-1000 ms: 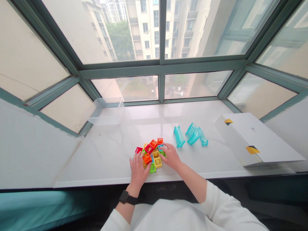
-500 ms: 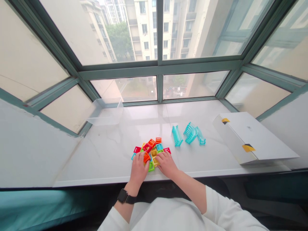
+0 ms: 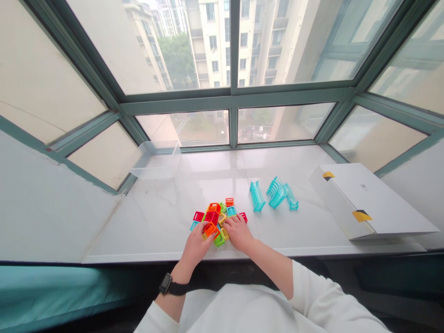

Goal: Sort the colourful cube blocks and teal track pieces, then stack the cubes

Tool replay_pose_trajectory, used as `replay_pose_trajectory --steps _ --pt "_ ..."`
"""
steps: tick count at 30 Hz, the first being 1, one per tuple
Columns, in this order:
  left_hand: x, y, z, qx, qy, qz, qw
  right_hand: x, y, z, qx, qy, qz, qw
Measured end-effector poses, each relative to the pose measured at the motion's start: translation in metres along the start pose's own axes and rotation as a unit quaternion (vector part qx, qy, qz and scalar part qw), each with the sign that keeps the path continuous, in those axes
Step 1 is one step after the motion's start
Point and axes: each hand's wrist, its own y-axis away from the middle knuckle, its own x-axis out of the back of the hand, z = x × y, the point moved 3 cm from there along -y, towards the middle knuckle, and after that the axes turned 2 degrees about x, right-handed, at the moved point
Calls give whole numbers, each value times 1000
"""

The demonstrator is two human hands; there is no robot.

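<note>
A heap of small colourful plastic blocks with open frames lies near the front edge of the white sill. My left hand [image 3: 194, 244] comes in from the left and pinches an orange block [image 3: 210, 229] between thumb and fingers. Just beyond it, a red block [image 3: 212, 216] sits on the heap. My right hand [image 3: 239, 232] rests at the heap's right side, fingers bent down beside a yellow block [image 3: 225, 234]. What lies beneath those fingers is hidden. Close to my hands are a green block [image 3: 219, 239] and a light blue block [image 3: 231, 211].
Several clear turquoise plastic pieces [image 3: 257, 196] stand right of the heap. A white box [image 3: 378, 194] with yellow-black tabs lies far right. At the back left is a clear plastic bin [image 3: 157, 164]. Window frames [image 3: 233, 127] enclose the sill.
My left hand has drawn slightly left and tilted the orange block up. Several blocks in the heap have shifted, with red and orange ones now bunched together. My right hand has barely moved.
</note>
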Motion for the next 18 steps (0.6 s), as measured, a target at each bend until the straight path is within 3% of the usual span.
replay_pose_trajectory --steps 10,18 --pt "-12 -6 13 -50 -9 -17 999 6 10 3 31 -24 0 999" --pt "-22 -8 16 -31 -47 -38 998 18 18 14 60 -80 14 995"
